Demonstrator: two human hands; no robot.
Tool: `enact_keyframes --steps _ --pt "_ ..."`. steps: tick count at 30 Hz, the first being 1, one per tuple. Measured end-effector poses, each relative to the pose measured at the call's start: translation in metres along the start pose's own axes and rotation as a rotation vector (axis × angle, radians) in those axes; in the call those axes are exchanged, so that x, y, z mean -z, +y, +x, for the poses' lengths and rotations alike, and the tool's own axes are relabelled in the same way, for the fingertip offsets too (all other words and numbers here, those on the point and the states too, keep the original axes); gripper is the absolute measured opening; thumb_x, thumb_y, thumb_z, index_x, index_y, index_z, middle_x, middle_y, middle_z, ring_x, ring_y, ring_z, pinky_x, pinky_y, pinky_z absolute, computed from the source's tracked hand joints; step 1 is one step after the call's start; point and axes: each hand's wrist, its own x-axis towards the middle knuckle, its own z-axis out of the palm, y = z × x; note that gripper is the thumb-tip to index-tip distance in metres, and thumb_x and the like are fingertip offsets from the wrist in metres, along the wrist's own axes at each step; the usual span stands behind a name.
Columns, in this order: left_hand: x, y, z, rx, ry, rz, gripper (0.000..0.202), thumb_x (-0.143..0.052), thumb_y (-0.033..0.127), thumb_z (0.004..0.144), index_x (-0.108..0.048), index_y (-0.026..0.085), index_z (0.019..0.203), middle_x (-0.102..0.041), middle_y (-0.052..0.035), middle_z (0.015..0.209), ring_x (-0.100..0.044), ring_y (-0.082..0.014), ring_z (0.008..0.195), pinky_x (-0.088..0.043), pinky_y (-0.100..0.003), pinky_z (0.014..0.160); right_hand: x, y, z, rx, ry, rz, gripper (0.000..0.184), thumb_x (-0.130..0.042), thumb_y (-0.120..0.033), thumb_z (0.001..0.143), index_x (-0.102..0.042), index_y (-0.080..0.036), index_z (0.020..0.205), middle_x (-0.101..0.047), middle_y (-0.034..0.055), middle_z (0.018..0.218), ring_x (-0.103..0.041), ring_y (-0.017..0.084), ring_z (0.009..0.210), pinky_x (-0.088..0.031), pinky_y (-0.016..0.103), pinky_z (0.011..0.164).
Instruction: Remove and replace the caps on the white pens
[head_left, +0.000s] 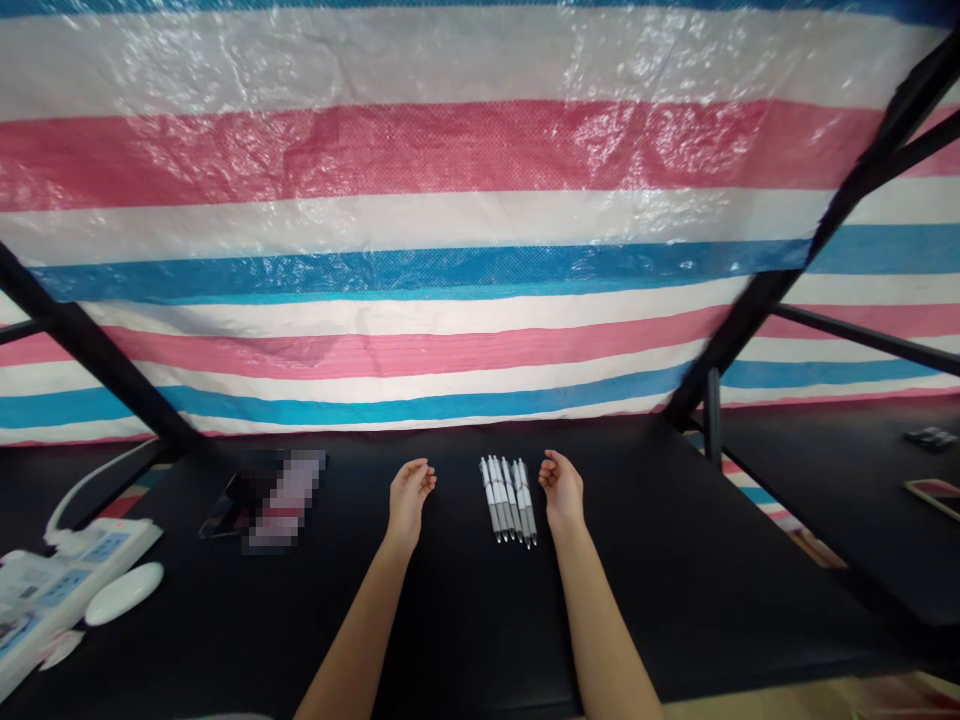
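Note:
Several white and grey click pens point(509, 498) lie side by side on the black table, tips toward me, in what look like banded bundles. My left hand point(409, 496) rests on the table to the left of the pens, a gap away from them. Its fingers curl loosely inward, with nothing seen in them. Just beside the right edge of the row is my right hand point(564, 490), also half-curled and holding nothing visible. Neither hand appears to grip a pen.
A phone with a dark screen point(238, 500) lies at the left, partly covered by a blurred patch. Nearer are a white power strip point(75, 580) and a white oval object point(124, 594). Black frame bars point(739, 330) rise on both sides before a striped plastic sheet point(420, 220).

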Motion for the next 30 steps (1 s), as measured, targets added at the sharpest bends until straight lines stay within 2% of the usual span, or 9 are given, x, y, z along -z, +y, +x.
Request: enact_keyframes --steps 11,30 --pt "-0.0008 0.0001 -0.0005 -0.005 -0.003 0.033 0.034 -0.071 0.037 0.056 -0.058 0.016 0.079 -0.060 0.0000 0.069 -0.058 -0.0095 0.060 -0.046 -0.025 0.064 -0.0024 -0.0014 -0.0027 -0.024 0.022 0.039 0.015 -0.065 -0.028 0.057 -0.061 -0.018 0.068 -0.052 -0.0066 0.049 -0.046 0.006 0.041 -0.035 0.019 0.039" --pt "-0.0006 0.0005 -0.0005 0.017 0.008 -0.046 0.030 -0.075 0.030 0.055 -0.061 0.014 0.076 -0.061 -0.0002 0.065 -0.058 -0.0091 0.057 -0.046 -0.024 0.061 -0.0032 -0.0028 -0.0041 -0.037 0.017 0.084 0.015 -0.067 -0.027 0.056 -0.062 -0.017 0.066 -0.052 -0.0068 0.047 -0.045 0.005 0.040 -0.034 0.018 0.038"
